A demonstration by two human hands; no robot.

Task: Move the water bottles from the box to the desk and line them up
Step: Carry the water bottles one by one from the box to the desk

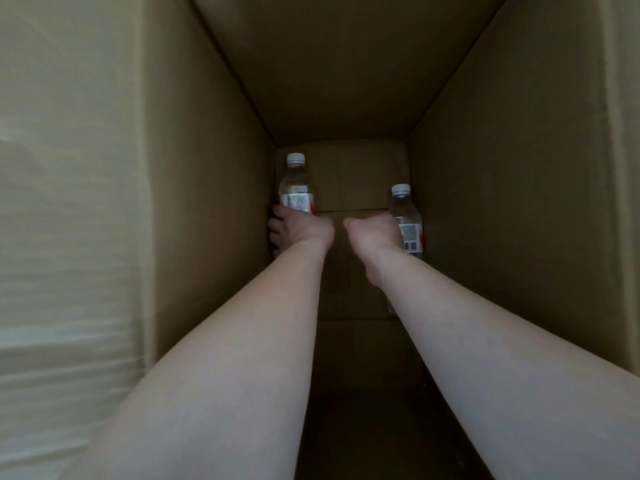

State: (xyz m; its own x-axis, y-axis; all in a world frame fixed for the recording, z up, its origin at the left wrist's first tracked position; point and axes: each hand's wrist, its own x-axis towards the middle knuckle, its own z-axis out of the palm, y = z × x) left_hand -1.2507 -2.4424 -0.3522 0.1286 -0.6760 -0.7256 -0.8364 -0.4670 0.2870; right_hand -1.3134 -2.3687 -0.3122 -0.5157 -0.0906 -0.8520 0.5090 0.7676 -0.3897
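Note:
I look down into a deep cardboard box (502,168). Both my arms reach to its bottom. A clear water bottle with a white cap and a white-red label (295,183) stands at the bottom left, and my left hand (298,230) grips its lower body with fingers curled round it. A second, like bottle (406,216) stands at the bottom right. My right hand (374,233) grips it from the left side, hiding part of its body. The desk is out of view.
The box walls close in on all sides, and the bottom between the two bottles shows bare flaps. A pale plastic-wrapped surface (62,202) lies outside the box on the left.

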